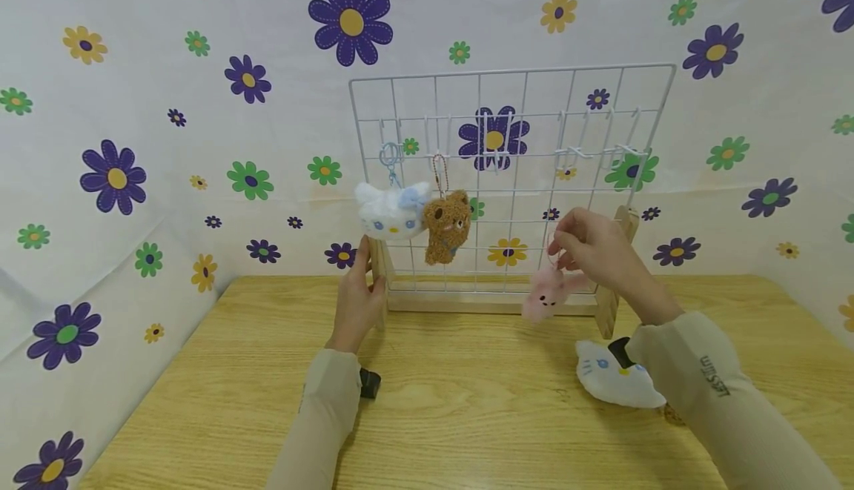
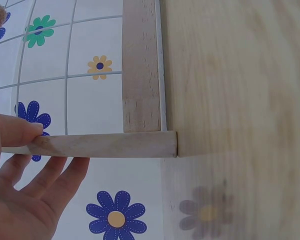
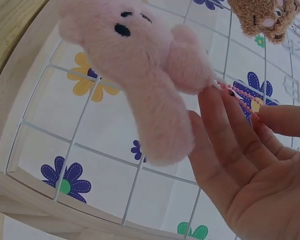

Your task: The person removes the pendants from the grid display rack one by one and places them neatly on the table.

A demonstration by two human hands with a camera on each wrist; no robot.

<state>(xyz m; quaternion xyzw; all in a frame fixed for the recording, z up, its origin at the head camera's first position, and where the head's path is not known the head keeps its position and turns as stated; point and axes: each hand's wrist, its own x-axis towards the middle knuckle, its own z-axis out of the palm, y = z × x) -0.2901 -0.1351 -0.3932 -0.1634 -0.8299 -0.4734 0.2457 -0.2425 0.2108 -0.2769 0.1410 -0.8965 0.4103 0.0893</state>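
Observation:
My right hand [image 1: 594, 249] pinches the pink bead chain [image 3: 242, 95] of a pink plush keychain [image 1: 548, 293], which dangles before the lower right of a white wire grid rack [image 1: 479, 201]. In the right wrist view the pink plush has long ears and dark eyes. My left hand [image 1: 356, 305] grips the rack's left wooden post [image 2: 102, 145], thumb on one side and fingers on the other. Above that hand, a white cat-face plush [image 1: 392, 212] with a blue bow and a brown bear plush [image 1: 448, 229] hang from the rack.
Several white hooks [image 1: 574, 150] line the grid's upper part. Partly under my right forearm, another white cat-face plush [image 1: 610, 386] lies on the wooden table [image 1: 467, 416]. A small brown item [image 1: 674, 414] shows beside it, mostly hidden by the sleeve. Flowered cloth [image 1: 287, 127] stands behind.

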